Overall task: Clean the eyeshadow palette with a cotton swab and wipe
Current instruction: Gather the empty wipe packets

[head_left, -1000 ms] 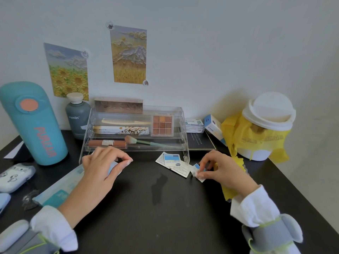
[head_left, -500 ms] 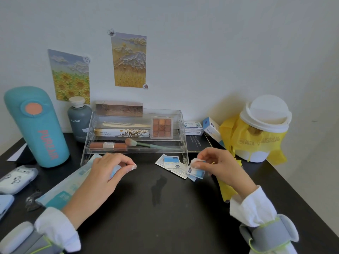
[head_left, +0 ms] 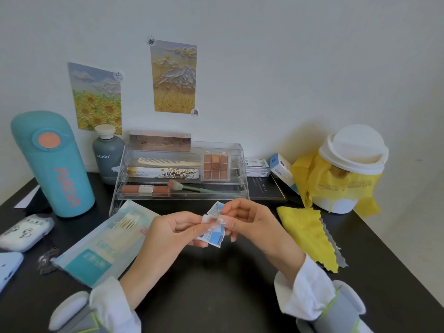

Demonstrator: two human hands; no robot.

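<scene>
A small blue and white wipe sachet (head_left: 215,237) is held above the black desk between both hands. My left hand (head_left: 171,234) pinches its left side and my right hand (head_left: 249,223) pinches its top right edge. More sachets (head_left: 214,208) lie on the desk just behind my fingers. The eyeshadow palette (head_left: 215,167), with nine brown and orange pans, stands propped in the clear acrylic organiser (head_left: 241,164). A teal and white bag of cotton swabs (head_left: 105,239) lies flat to the left of my left hand.
A tall teal bottle (head_left: 51,164) and a grey bottle (head_left: 108,156) stand at the back left. A white lidded bin with a yellow bag (head_left: 346,174) sits at the back right, a yellow cloth (head_left: 310,233) lies before it. Small white cases (head_left: 25,230) lie far left.
My right hand lifted a sachet off the desk and brought it toward the middle. My left hand left the cotton swab bag and came over to pinch the same sachet.
</scene>
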